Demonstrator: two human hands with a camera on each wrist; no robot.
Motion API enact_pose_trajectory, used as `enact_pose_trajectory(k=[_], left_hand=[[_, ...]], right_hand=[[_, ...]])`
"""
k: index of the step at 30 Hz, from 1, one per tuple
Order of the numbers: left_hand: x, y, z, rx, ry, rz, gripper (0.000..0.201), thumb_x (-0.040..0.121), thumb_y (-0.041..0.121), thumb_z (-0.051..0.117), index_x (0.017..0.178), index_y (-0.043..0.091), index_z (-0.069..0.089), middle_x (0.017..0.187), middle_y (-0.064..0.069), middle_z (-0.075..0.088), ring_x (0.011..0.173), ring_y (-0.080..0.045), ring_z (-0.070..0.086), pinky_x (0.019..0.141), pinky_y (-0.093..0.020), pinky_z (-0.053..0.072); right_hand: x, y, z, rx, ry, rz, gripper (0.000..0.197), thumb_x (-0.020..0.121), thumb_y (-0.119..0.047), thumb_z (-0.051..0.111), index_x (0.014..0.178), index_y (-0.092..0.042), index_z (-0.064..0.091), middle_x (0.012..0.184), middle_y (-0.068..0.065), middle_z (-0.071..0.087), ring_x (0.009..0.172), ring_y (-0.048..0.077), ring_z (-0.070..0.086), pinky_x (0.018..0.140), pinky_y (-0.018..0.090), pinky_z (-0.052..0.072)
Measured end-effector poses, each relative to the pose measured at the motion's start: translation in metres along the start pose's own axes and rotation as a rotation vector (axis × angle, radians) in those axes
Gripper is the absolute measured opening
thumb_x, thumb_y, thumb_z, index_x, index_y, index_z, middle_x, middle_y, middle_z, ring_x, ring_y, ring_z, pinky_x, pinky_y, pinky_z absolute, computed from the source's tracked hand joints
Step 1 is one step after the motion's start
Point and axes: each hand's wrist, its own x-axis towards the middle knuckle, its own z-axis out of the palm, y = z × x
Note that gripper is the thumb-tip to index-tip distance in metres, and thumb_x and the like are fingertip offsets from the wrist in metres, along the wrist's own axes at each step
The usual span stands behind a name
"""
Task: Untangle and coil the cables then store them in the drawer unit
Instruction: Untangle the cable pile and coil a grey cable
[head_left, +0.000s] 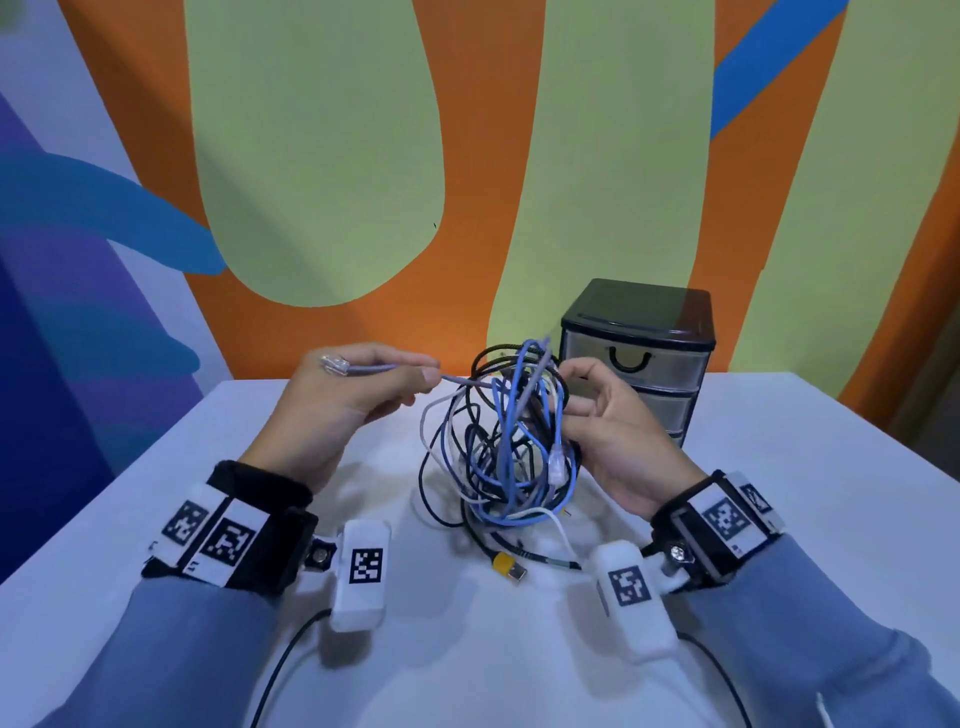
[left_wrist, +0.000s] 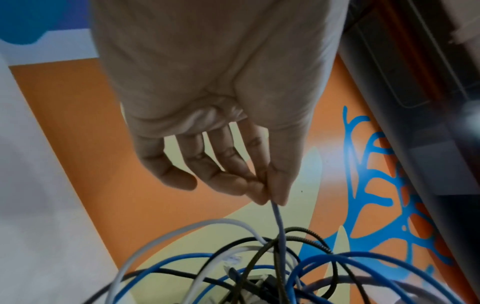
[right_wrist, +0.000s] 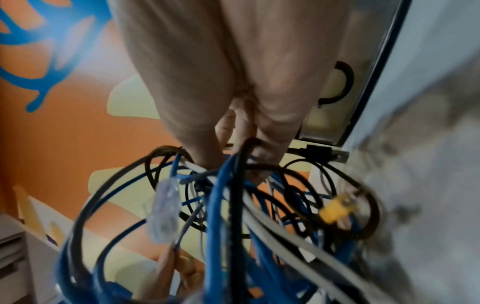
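A tangle of blue, black, white and grey cables (head_left: 501, 447) is lifted partly off the white table (head_left: 156, 467), its lower loops and a yellow-collared USB plug (head_left: 506, 564) lying on the top. My left hand (head_left: 358, 395) pinches a grey network cable (head_left: 384, 368) between thumb and forefinger; its clear plug (head_left: 334, 364) sticks out over the hand. In the left wrist view the grey cable (left_wrist: 278, 218) runs from my left hand (left_wrist: 270, 197) down into the tangle. My right hand (head_left: 597, 410) grips the tangle's right side, and the bundle (right_wrist: 233, 205) hangs below my right hand (right_wrist: 241, 152).
A small black drawer unit (head_left: 641, 358) with clear drawers, all closed, stands on the table behind my right hand, close to the painted wall. Camera leads trail from both wrists toward the table's front edge.
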Motion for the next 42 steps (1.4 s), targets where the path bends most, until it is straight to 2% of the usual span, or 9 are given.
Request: enact_pose_trajectory(k=[6,10,12,15,21,26,33,36,42], left_hand=[[-0.002,0.005,0.0,-0.121,-0.009,-0.025,0.047,0.075,0.031,0.086,0.12,0.021,0.078,0.109,-0.002,0.075,0.101,-0.014,0.068,0.109,-0.042,0.046],[-0.008,0.016,0.01,0.12,0.129,0.216,0.045,0.085,0.053,0.083,0.127,0.039,0.073,0.127,0.002,0.072,0.123,-0.011,0.066,0.116,-0.047,0.047],[-0.017,0.021,0.023,0.305,0.127,0.371,0.046,0.086,0.061,0.076,0.129,0.044,0.07,0.133,0.009,0.065,0.13,-0.007,0.058,0.116,-0.044,0.044],[-0.035,0.027,0.05,0.552,-0.016,0.49,0.048,0.084,0.07,0.069,0.129,0.053,0.067,0.139,0.015,0.053,0.139,-0.005,0.044,0.116,-0.039,0.036],[-0.034,0.005,0.061,0.921,0.027,0.446,0.028,0.082,0.062,0.063,0.107,0.053,0.073,0.138,0.016,0.053,0.13,-0.011,0.046,0.106,-0.049,0.035],[-0.022,0.006,0.04,1.044,0.116,0.23,0.021,0.079,0.048,0.068,0.099,0.044,0.073,0.136,0.008,0.055,0.131,-0.02,0.046,0.105,-0.048,0.039],[-0.007,-0.006,0.016,0.96,0.062,-0.098,0.011,0.08,0.037,0.077,0.072,0.031,0.073,0.094,0.012,0.068,0.104,-0.022,0.064,0.096,-0.048,0.053],[-0.005,-0.009,0.016,0.97,0.022,-0.004,0.008,0.082,0.038,0.08,0.082,0.038,0.071,0.117,0.007,0.056,0.125,-0.022,0.049,0.105,-0.05,0.045],[-0.011,-0.003,0.028,0.926,0.04,0.351,0.026,0.086,0.056,0.077,0.103,0.037,0.075,0.104,0.012,0.043,0.107,-0.013,0.042,0.089,-0.037,0.044]], right_hand=[[0.002,0.004,-0.003,-0.158,0.049,-0.084,0.047,0.085,0.024,0.062,0.103,-0.018,0.056,0.099,0.043,0.063,0.084,0.044,0.069,0.076,0.054,0.049],[0.003,0.009,0.002,-0.262,0.085,-0.141,0.048,0.082,0.02,0.066,0.09,-0.027,0.061,0.093,0.038,0.065,0.082,0.057,0.065,0.084,0.082,0.047],[0.002,0.009,0.006,-0.303,0.084,-0.173,0.043,0.083,0.023,0.062,0.096,-0.018,0.06,0.079,0.029,0.064,0.065,0.036,0.061,0.071,0.063,0.057],[-0.005,0.005,0.021,-0.322,0.05,-0.255,0.031,0.079,0.017,0.062,0.097,-0.008,0.059,0.071,0.015,0.055,0.059,0.016,0.043,0.05,0.027,0.034],[-0.011,0.006,0.028,-0.321,-0.061,-0.309,0.035,0.084,0.016,0.068,0.102,-0.013,0.069,0.07,-0.001,0.054,0.067,0.016,0.046,0.063,0.027,0.041],[-0.008,-0.001,0.022,-0.088,0.003,-0.252,0.039,0.096,-0.002,0.07,0.133,-0.015,0.069,0.074,0.011,0.049,0.067,0.015,0.051,0.081,0.031,0.047],[-0.01,-0.017,0.014,0.409,0.009,-0.22,0.037,0.105,-0.006,0.051,0.139,-0.005,0.064,0.073,-0.002,0.039,0.066,0.012,0.04,0.078,0.03,0.053],[-0.012,-0.013,0.021,0.312,-0.059,-0.2,0.038,0.105,-0.009,0.05,0.139,-0.009,0.065,0.08,0.0,0.047,0.065,0.013,0.036,0.055,0.024,0.034],[-0.016,-0.016,0.021,0.212,-0.125,-0.292,0.04,0.108,-0.011,0.046,0.142,-0.023,0.063,0.096,0.003,0.059,0.065,0.013,0.037,0.056,0.028,0.022]])
